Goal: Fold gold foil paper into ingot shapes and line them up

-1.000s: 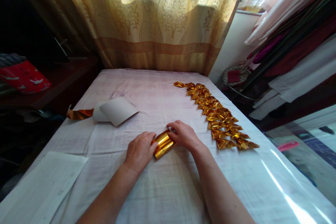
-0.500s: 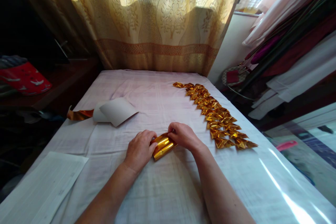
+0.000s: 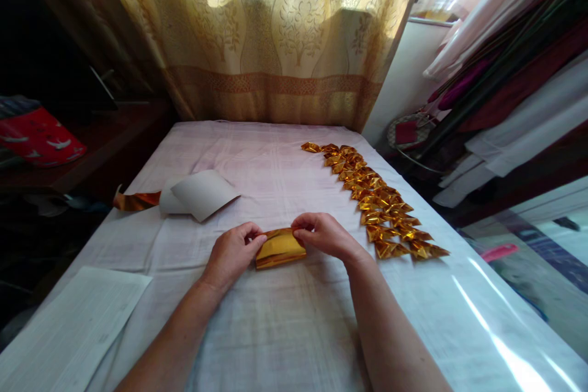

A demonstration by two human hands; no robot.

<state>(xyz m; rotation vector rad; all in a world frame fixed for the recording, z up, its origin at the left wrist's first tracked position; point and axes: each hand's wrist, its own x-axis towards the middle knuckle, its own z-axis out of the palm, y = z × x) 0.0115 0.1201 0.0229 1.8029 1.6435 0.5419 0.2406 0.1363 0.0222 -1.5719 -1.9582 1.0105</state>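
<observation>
A folded piece of gold foil paper point(image 3: 279, 247) lies flat on the white cloth-covered table point(image 3: 285, 318). My left hand point(image 3: 232, 252) pinches its left end with fingers closed. The right end is pinched by my right hand point(image 3: 324, 235), thumb and fingers together. A long row of several folded gold foil pieces point(image 3: 379, 205) runs along the table's right side, just right of my right hand.
White paper sheets point(image 3: 199, 193) lie at the left with a strip of gold foil point(image 3: 136, 200) beside them. A large white sheet point(image 3: 68, 324) sits at the near left corner. A gold curtain point(image 3: 275, 37) hangs behind the table. Hanging clothes point(image 3: 505, 73) crowd the right.
The gold foil piece was a tilted roll between my hands. It now lies flatter and more level, and both hands have shifted a little to the left and farther apart.
</observation>
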